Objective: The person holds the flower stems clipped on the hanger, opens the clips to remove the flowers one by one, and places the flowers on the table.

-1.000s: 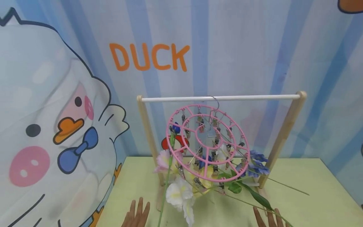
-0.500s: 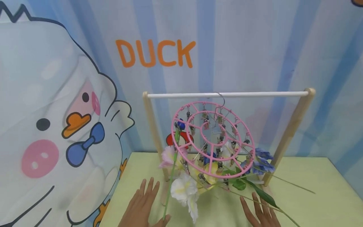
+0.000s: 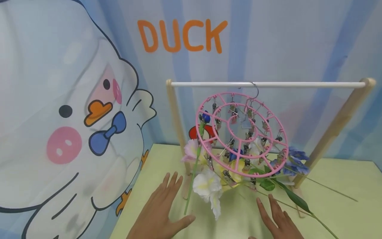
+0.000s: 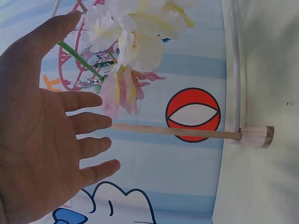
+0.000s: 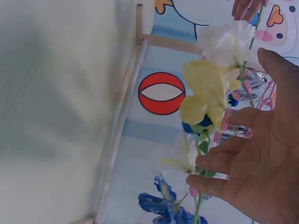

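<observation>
A round pink clip hanger [image 3: 238, 156] hangs by its metal hook from the white rod of a wooden rack. Artificial flowers dangle from its clips: a white flower [image 3: 207, 186], a pink one [image 3: 192, 151], a yellow one [image 5: 203, 93] and a blue one [image 3: 295, 161]. My left hand [image 3: 159, 209] is spread with fingers straight, left of the white flower and a green stem [image 3: 192, 186], holding nothing. At the lower right, my right hand [image 3: 277, 219] has its fingers extended below the leafy stem [image 3: 295, 199], also holding nothing.
The rack has a white rod [image 3: 283, 85] on two wooden posts, the right post [image 3: 334, 132] and the left post [image 3: 177, 119]. It stands on a pale green tabletop [image 3: 337, 179]. Behind hangs a blue striped curtain [image 3: 286, 39] with a cartoon duck.
Both hands have come up and forward into the head view, from mostly fingertips to most of each hand. The head view has tilted down and shifted; the hanger and flowers keep their arrangement.
</observation>
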Demonstrator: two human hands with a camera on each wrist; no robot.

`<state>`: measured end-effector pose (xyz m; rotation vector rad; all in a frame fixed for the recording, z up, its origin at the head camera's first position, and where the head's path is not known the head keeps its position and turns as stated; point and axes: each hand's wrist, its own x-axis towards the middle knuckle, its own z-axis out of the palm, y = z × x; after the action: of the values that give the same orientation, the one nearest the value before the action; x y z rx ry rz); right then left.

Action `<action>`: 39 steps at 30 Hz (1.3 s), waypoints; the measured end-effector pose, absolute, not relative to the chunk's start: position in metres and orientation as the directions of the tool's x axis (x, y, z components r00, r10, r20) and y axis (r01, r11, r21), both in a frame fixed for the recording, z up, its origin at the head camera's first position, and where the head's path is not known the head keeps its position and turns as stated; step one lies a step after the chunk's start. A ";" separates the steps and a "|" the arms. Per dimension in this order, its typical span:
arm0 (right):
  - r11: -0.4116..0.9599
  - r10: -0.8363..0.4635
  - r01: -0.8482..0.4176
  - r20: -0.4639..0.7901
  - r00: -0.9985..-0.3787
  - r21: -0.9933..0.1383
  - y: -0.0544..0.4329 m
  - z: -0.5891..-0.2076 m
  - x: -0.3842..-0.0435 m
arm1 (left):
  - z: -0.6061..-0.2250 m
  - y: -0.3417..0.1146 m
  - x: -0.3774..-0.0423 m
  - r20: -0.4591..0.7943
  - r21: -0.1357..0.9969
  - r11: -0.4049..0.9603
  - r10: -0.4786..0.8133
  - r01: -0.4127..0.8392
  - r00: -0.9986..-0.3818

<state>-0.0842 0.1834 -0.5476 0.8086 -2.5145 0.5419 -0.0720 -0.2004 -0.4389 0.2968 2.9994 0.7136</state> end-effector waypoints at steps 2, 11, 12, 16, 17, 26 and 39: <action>0.727 -0.459 -0.643 0.527 -0.715 -0.240 0.180 -0.541 -0.084 | -0.435 -0.199 -0.073 0.020 0.446 0.874 0.206 0.194 -0.978; 0.610 -0.558 -0.787 0.658 -0.506 -0.088 0.169 -0.517 -0.088 | -0.414 -0.197 -0.073 0.106 0.485 0.841 0.213 0.238 -0.971; 0.600 -0.565 -0.795 0.660 -0.495 -0.083 0.168 -0.514 -0.088 | -0.412 -0.196 -0.073 0.113 0.492 0.837 0.210 0.238 -0.971; 0.577 -0.589 -0.813 0.651 -0.479 -0.076 0.163 -0.502 -0.084 | -0.407 -0.195 -0.074 0.146 0.510 0.822 0.207 0.253 -0.967; 0.578 -0.589 -0.811 0.642 -0.490 -0.088 0.161 -0.498 -0.082 | -0.406 -0.195 -0.074 0.155 0.512 0.820 0.207 0.257 -0.966; 0.669 -0.501 -0.706 0.561 -0.660 -0.233 0.142 -0.478 -0.068 | -0.403 -0.195 -0.078 0.243 0.509 0.813 0.179 0.282 -0.953; 0.798 -0.243 -0.461 0.492 -0.836 -0.388 0.114 -0.442 -0.047 | -0.409 -0.195 -0.085 0.535 0.417 0.784 0.196 0.459 -0.822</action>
<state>-0.0466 0.1136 -0.4418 0.5287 -2.5633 0.7054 -0.0848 -0.1946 -0.4092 0.6690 3.4107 1.0264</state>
